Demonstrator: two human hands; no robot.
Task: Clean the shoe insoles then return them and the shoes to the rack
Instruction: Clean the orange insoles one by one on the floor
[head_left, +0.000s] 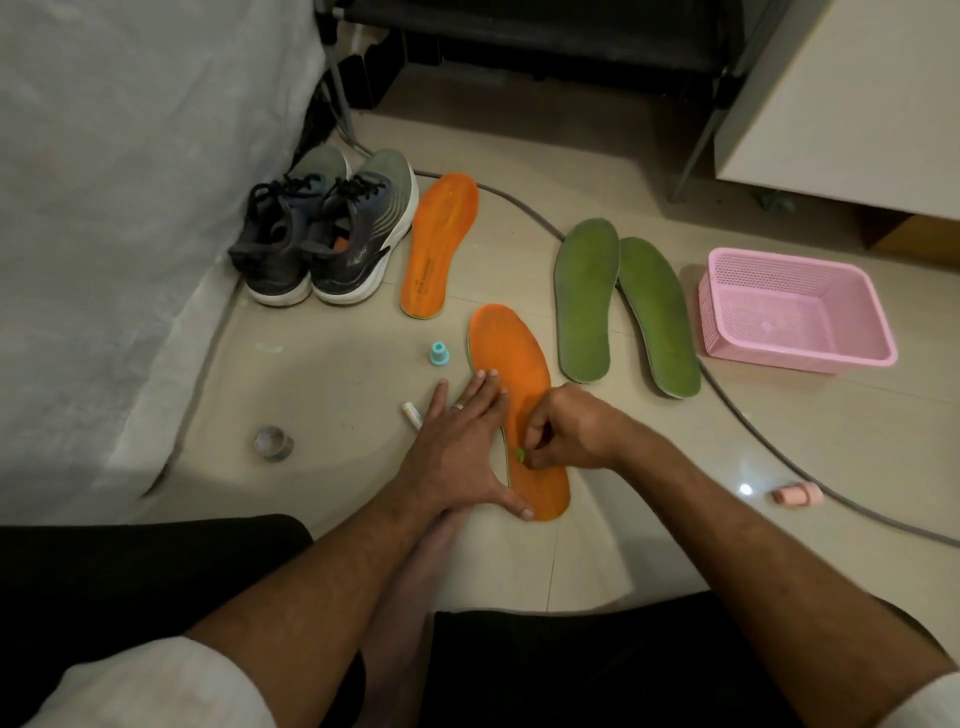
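While the left hand (457, 441) lies flat, fingers straight, pinning the orange insole (519, 405) at frame centre, the right hand (566, 431) pinches a small green scrubber (519, 455).

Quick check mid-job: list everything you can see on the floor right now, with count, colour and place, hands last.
shoes: two, grey-black with white soles, far left by the white sheet
orange insoles: two; one beside the shoes, one under the hands
green insoles: two, side by side, centre right
basket: one, pink, far right
cap: one, teal, left of the near orange insole
tube: one, white, by the left hand
tape roll: one, grey, near left
pink item: one, near right
cable: one, grey, crossing the floor
left hand: flat, pressing the insole
right hand: pinching a small green piece
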